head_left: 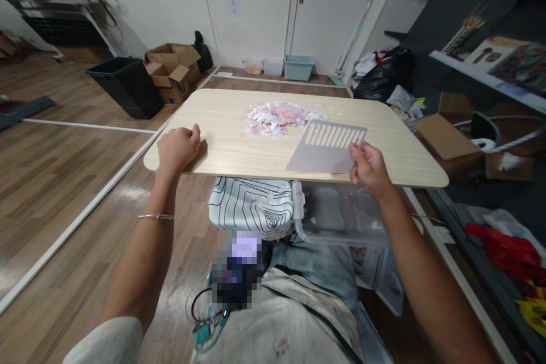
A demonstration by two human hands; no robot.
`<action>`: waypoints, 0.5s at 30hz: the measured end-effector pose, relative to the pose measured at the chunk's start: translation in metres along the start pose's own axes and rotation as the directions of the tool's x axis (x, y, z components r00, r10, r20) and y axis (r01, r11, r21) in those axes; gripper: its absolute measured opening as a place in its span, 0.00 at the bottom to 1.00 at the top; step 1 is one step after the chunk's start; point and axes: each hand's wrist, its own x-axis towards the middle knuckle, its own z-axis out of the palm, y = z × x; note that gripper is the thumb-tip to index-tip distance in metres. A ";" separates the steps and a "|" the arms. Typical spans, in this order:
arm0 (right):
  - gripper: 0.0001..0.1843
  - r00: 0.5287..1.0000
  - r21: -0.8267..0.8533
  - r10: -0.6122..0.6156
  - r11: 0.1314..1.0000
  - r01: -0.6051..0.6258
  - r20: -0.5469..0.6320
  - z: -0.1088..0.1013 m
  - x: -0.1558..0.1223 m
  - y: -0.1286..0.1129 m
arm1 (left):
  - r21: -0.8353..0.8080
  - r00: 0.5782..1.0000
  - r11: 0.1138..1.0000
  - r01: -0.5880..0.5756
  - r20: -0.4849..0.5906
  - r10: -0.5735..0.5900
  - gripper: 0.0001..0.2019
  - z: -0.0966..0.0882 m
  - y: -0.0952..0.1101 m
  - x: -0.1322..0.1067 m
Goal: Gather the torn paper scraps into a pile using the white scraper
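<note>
A light wooden table [222, 148] stands in front of me. On it lies a pile of small pink and white paper scraps [279, 116]. My right hand [369, 168] is closed on the near right corner of a flat grey slotted scraper card [326, 148] that rests on the tabletop just right of the pile. Over at the table's near left edge, my left hand [179, 148] rests with its fingers curled into a loose fist, holding nothing that I can see. A thin bracelet circles my left wrist.
A clear plastic bin [341, 213] and a patterned cushion [251, 205] sit under the table by my knees. A black bin [128, 85] and cardboard boxes [173, 68] stand on the floor at back left. Boxes, bags and shelving crowd the right side.
</note>
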 end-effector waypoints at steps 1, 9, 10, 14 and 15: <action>0.50 1.000 0.000 0.001 1.000 -0.001 0.001 -0.001 0.000 0.001 | -0.005 1.000 1.000 0.006 0.004 -0.006 0.41 0.000 0.000 0.000; 0.46 1.000 -0.004 0.002 1.000 -0.002 0.022 -0.004 0.001 0.006 | 0.005 1.000 1.000 -0.023 0.001 0.023 0.43 0.000 -0.001 0.001; 0.46 1.000 -0.003 0.002 1.000 -0.002 0.025 -0.004 0.001 0.006 | 0.006 1.000 1.000 -0.022 0.004 0.022 0.43 0.000 -0.001 0.000; 0.47 0.999 -0.003 0.004 1.000 -0.004 0.037 -0.003 0.001 0.004 | 0.008 1.000 1.000 -0.018 0.018 0.018 0.43 -0.004 0.001 -0.002; 0.47 0.999 -0.004 0.005 1.000 -0.005 0.039 -0.003 0.001 0.004 | 0.010 1.000 1.000 -0.020 0.016 0.020 0.42 -0.004 0.001 -0.002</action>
